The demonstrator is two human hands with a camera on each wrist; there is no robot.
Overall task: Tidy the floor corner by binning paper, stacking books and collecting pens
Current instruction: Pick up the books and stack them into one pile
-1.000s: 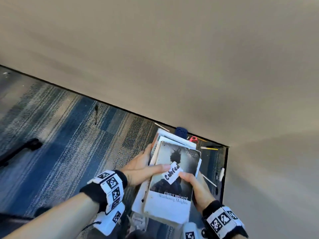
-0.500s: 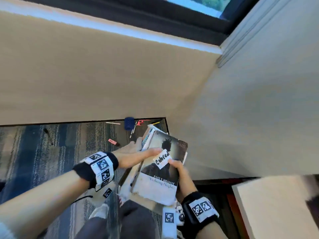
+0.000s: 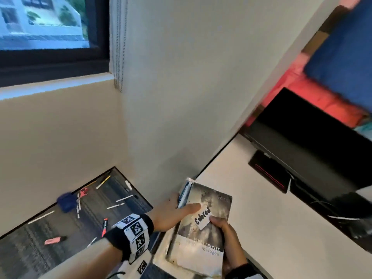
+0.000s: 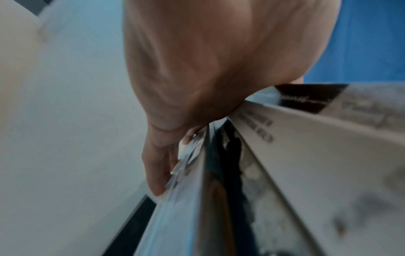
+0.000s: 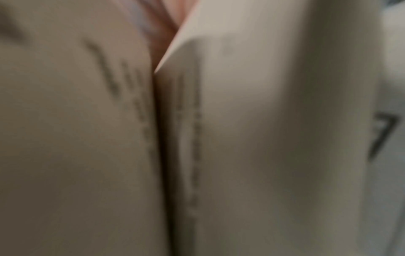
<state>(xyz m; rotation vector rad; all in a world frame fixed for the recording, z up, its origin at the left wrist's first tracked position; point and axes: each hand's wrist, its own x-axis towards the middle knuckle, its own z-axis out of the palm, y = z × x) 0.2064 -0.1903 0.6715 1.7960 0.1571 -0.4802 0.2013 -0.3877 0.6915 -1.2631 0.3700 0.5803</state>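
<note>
A white desk (image 3: 281, 228) filled the floor-level space at about four o'clock, its near edge against the cream wall (image 3: 181, 97). The striped carpet (image 3: 40, 252) of the corner lay off at eight o'clock, strewn with pens (image 3: 124, 198), a red marker (image 3: 104, 226), a pink highlighter (image 3: 52, 240), red-handled scissors (image 3: 84, 191) and a dark blue pouch (image 3: 66, 201).

Between the two, at six o'clock, the person held a stack of books (image 3: 182, 234) up off the floor, over the desk's corner. The top book (image 3: 203, 234) was a grey paperback with a white handwritten label (image 3: 202, 216) stuck across its cover.

The left hand (image 3: 173, 213) gripped the stack's left edge, thumb laid over the cover at nine o'clock of the label, fingers (image 4: 157, 173) curled beneath the blue spine of a lower book. The right hand (image 3: 231, 242) clasped the stack's right edge at three o'clock, thumb on the cover just touching the label. The right wrist view was only blurred pale paper.
</note>
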